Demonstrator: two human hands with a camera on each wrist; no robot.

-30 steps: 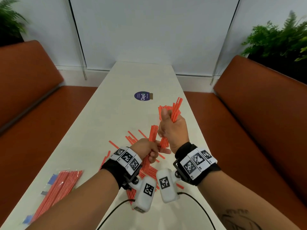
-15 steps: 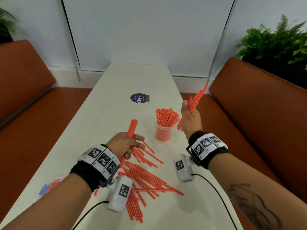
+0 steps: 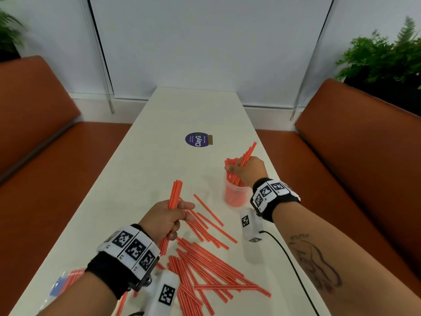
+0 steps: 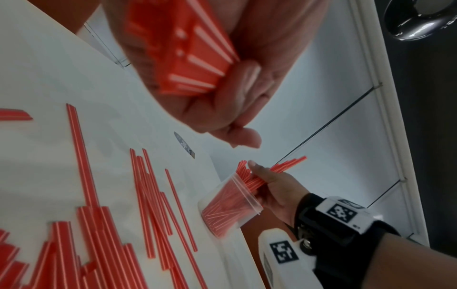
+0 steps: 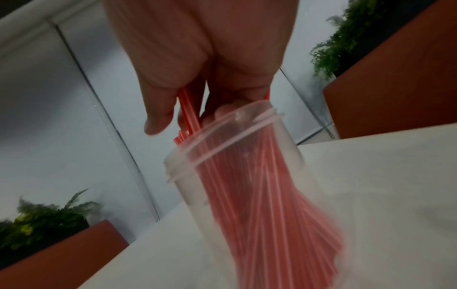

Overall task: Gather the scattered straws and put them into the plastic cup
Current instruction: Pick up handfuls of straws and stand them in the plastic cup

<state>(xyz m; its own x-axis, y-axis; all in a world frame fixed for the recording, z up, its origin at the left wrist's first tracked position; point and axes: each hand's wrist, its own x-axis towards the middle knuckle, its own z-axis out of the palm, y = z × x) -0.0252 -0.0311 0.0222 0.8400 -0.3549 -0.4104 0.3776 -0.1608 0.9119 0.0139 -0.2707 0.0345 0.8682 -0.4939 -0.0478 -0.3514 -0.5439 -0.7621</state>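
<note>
- Beyond my fingers on the table (image 3: 159,124) sits a round purple sticker (image 3: 197,139) with "ClayG" in white; the smaller print around it is too fine to read.
- My wrist bands and the white camera pods under them carry black-and-white square code markers, no words.
- My left hand (image 3: 164,221) has its fingers curled round a bundle of red straws (image 3: 175,194), held upright; the left wrist view shows the bundle's cut ends against my palm.
- My right hand (image 3: 247,169) is over the plastic cup (image 3: 235,194), fingers pinching a few straws (image 3: 247,152) whose upper ends slant up and away from me.
- The right wrist view shows what the head view hides: the lower ends of those straws are already inside the clear cup (image 5: 232,156), among the many red straws filling it.
- The left wrist view shows the cup (image 4: 231,205) standing on the table, my right hand just above its rim.
- Loose straws (image 3: 211,265) lie scattered on the table between my two wrists and nearer me than my left fingers.
- By my left forearm lies a packet of more straws (image 3: 66,281), blurred.
</note>
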